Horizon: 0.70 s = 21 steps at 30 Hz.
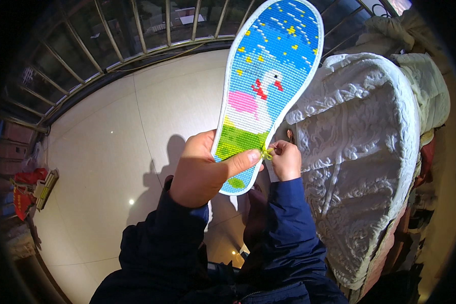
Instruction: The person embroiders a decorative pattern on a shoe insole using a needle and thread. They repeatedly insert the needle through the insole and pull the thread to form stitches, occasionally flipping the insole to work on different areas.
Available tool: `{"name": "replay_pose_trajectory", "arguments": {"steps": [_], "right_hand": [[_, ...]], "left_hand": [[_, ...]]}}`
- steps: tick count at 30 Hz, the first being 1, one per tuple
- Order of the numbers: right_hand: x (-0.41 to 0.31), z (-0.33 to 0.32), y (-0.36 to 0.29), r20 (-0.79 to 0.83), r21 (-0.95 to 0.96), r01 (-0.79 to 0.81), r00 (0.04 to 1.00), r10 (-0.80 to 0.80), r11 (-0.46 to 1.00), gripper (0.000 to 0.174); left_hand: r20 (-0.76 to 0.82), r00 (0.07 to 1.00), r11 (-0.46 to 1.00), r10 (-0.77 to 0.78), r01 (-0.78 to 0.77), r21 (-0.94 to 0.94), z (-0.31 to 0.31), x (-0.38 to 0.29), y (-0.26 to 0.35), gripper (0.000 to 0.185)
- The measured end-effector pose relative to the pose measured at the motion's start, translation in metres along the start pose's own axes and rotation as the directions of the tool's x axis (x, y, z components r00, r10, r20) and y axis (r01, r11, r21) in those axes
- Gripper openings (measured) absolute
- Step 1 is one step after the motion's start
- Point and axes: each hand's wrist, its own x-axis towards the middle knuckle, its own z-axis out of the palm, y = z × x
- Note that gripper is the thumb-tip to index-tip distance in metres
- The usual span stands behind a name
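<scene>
A cross-stitched shoe insole (260, 76) with a white edge is held up in front of me. Its face shows a white duck-like bird with a red scarf and a pink wing, on blue with yellow and white specks and green below. My left hand (205, 167) grips it near the narrow end, thumb across the front. Close against the right edge, my right hand (285, 160) pinches something thin, perhaps a needle or thread; the fingers hide most of it. A small tangle of yellow-green thread (266, 152) lies at that edge, between thumb and right fingertips.
White embossed fabric (357, 159) covers a seat-like piece of furniture on my right, with folded cloth (421, 87) beyond. A metal railing (136, 30) bounds the pale tiled floor (95, 163). At far left are a red bag (24, 193) and a dustpan-like item (47, 190).
</scene>
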Motion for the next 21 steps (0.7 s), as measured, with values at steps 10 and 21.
{"name": "replay_pose_trajectory", "arguments": {"steps": [10,21], "right_hand": [[-0.037,-0.023,-0.043,0.296,0.891,-0.069,0.837,-0.460,0.448,0.052],[-0.020,-0.011,-0.017,0.365,0.821,-0.133,0.870,-0.330,0.556,0.020]], "left_hand": [[-0.044,0.999,1.000,0.010,-0.010,-0.010,0.000,0.002,-0.006,0.030],[-0.058,0.998,1.000,0.007,-0.008,-0.017,0.002,0.001,-0.004,0.031]]}}
